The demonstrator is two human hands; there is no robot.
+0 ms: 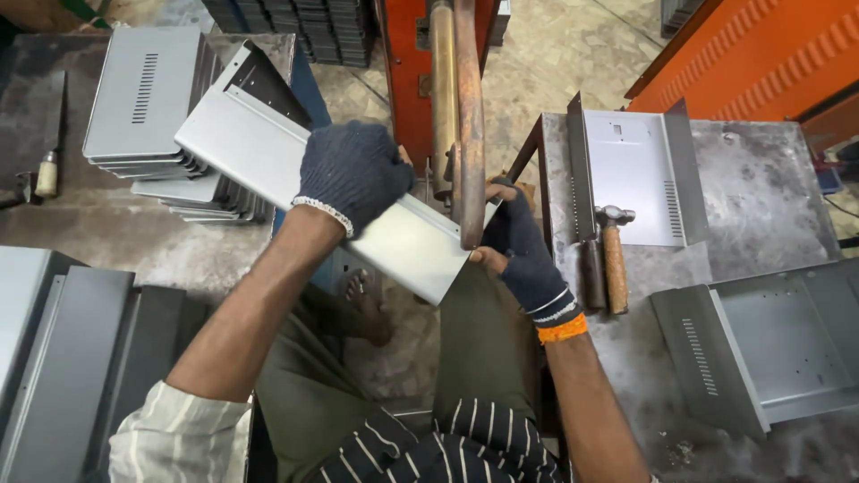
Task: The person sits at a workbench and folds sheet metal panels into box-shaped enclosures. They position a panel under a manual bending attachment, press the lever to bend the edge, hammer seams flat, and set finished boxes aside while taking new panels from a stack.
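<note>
Gloved right hand (pixel 523 246) and left hand (pixel 352 170), fingers clamped around grey metal panel (pixel 268 148).

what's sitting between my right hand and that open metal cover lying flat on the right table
In the head view, a wooden-handled hammer and a dark bar lie on the table between the right hand and the metal cover.

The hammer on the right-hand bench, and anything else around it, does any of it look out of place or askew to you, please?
Mildly. The hammer lies with its head resting on the folded metal panel rather than flat on the bench. Another panel lies skewed at the bench's near edge. Nothing looks spilled or damaged.
</note>
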